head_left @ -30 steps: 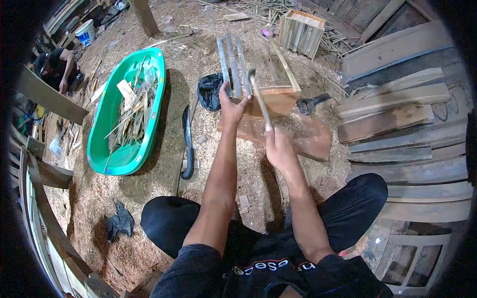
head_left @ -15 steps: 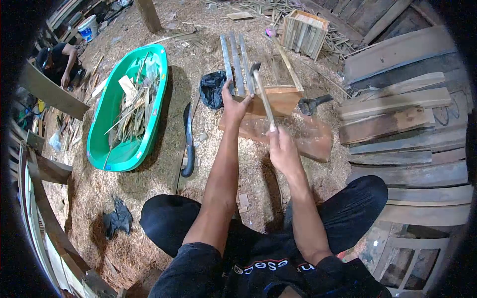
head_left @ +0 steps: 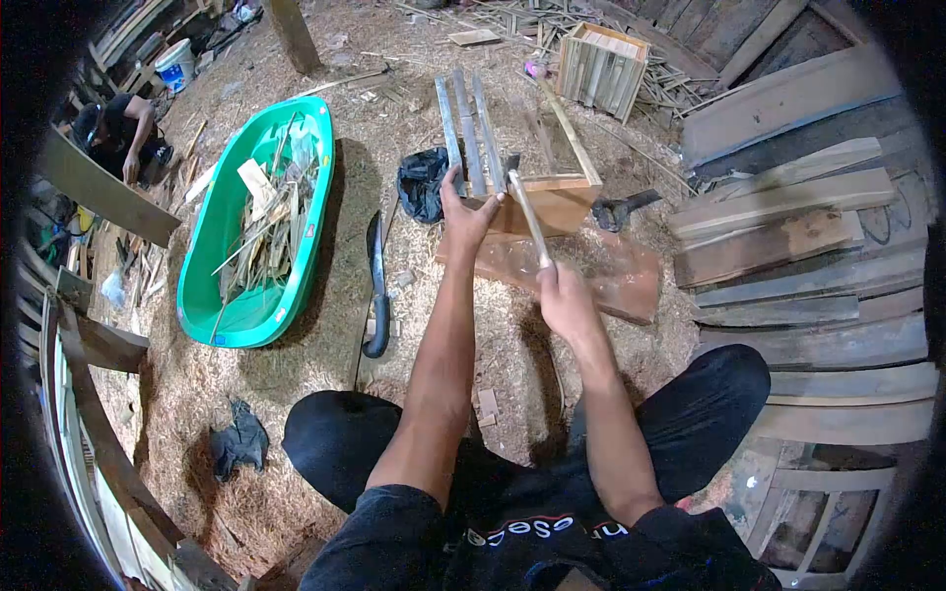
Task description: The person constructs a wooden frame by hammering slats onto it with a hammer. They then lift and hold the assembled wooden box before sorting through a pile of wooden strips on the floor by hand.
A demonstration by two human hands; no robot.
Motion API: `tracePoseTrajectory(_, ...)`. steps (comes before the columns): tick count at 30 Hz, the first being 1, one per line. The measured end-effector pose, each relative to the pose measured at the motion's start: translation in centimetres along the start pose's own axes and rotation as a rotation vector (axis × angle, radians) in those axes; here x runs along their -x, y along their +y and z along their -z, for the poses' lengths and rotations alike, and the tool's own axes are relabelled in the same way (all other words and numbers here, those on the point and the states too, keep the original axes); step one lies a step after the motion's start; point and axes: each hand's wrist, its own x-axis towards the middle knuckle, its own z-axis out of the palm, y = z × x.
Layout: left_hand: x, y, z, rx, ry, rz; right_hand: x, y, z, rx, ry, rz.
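Head: hammer [head_left: 528, 217] lower, nearer wooden frame [head_left: 564, 204].

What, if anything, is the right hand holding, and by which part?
A hammer, by its wooden handle, toward the end opposite the head.

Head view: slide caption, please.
Left grip against a partly slatted wooden box, right grip closed around a hammer.
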Motion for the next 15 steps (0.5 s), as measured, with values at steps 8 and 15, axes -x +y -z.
tracePoseTrajectory(8, -0.1, -0.4, -0.2, -0.021, -0.006, 0.007, 0.1, -2.0, 0.2, -0.011, 0.012, -0.013)
tracePoseTrajectory(15, 0.1, 0.0, 0.0, -0.017, -0.015, 0.013, 0.2, -2.8, 0.5, -0.09, 0.127, 0.083)
